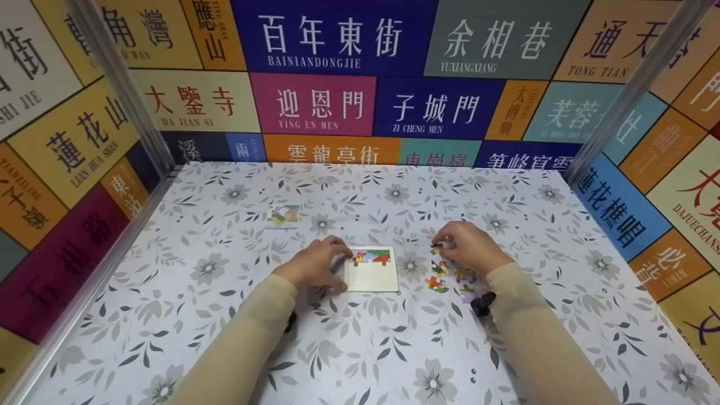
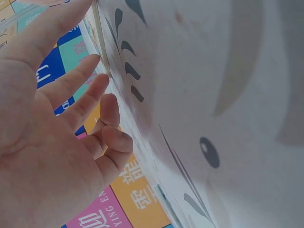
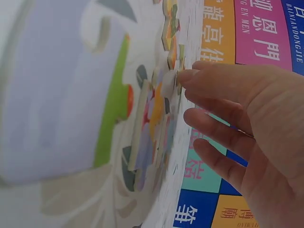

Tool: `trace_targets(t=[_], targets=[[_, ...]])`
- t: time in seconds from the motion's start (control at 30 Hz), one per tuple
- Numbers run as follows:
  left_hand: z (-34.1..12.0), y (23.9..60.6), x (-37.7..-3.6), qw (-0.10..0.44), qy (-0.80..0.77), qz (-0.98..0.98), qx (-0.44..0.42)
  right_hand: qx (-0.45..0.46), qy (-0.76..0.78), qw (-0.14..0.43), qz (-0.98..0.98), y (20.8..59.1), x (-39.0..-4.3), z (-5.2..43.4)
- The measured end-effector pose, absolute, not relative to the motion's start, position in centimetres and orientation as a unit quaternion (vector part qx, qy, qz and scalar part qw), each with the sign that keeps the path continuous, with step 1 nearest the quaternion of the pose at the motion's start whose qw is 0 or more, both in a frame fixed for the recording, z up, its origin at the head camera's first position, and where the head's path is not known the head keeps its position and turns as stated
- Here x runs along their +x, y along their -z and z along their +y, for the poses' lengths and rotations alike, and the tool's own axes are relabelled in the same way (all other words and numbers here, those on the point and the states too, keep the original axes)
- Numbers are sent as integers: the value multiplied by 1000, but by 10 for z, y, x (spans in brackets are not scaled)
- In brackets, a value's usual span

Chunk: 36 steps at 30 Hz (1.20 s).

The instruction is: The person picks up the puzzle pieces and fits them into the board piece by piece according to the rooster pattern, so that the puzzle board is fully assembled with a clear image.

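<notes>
A small puzzle board point(image 1: 371, 270), with only its top row filled, is steadied at its left edge by the left hand point(image 1: 315, 264), whose fingers are loosely extended and wrapped around nothing. A loose puzzle piece point(image 1: 437, 245) is pinched at the fingertips point(image 3: 187, 76) of the right hand point(image 1: 469, 247), just right of the board. More loose pieces point(image 1: 439, 278) are scattered beneath that hand on the floral tablecloth point(image 1: 360, 349). A separate picture card point(image 1: 283, 216) is seen well apart, towards the back left.

I see a table point(image 1: 225, 337) under a grey floral cloth, walls point(image 1: 332, 39) far, left and right tiled with colourful Chinese street-name signs, metal corner posts point(image 1: 121, 84) at both far corners, even bright light
</notes>
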<state>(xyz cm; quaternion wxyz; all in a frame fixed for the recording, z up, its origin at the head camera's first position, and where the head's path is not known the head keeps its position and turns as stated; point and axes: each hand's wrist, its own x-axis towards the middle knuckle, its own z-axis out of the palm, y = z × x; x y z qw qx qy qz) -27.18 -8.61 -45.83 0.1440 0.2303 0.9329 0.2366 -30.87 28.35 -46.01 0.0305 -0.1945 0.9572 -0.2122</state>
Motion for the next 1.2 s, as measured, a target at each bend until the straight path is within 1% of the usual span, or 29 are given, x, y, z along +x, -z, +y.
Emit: trace_targets(t=[0.27,0.5,0.6,0.77,1.0,1.2], targets=[[-86,457,-271,153,-235,935,217,-189,212,31,958,461,-310,282],[-84,458,-271,158,-232,937,209,-232,227,51,944,463,-313,286],[-84,457,-271,160,-234,936,208,-233,228,55,944,463,-313,286],[-84,457,-271,153,-236,935,216,-228,224,46,946,463,-313,287],[-85,457,-271,136,-232,934,235,-236,204,17,950,464,-313,286],[-84,457,-271,146,-228,937,223,-219,198,9,955,465,-311,285]])
